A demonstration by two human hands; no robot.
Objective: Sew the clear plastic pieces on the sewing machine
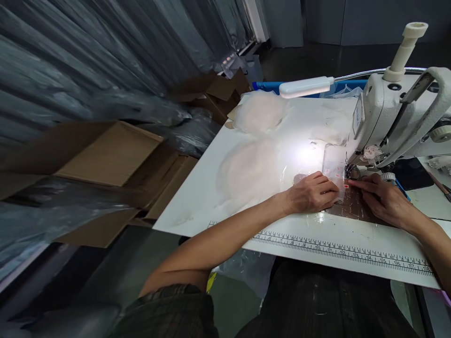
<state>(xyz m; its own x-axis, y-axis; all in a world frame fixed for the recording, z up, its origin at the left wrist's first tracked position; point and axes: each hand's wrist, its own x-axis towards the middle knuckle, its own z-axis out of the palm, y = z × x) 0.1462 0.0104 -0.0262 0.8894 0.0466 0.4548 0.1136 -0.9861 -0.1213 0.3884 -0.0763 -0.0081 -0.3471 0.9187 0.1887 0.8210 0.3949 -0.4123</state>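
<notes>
My left hand (312, 193) lies on a sheer white fabric piece (333, 171) with small red marks, its fingers curled together and pressing it near the needle of a white sewing machine (373, 112). Close to the presser foot (348, 171), the index finger of my right hand (382, 199) stretches out and touches the fabric's edge beside a red mark. Its thumb stands apart from that finger. Under both hands is a shiny brown plate (362, 206) on the machine bed. Fingertip contact on the left is partly hidden.
Round pale-pink sheer pieces (252, 173) lie on the white table (197, 206), which has a printed ruler (317, 247) along its front edge. A lamp (306, 87) hangs above. Right of the machine is a dark phone (412, 173). Open cardboard boxes (112, 150) stand left.
</notes>
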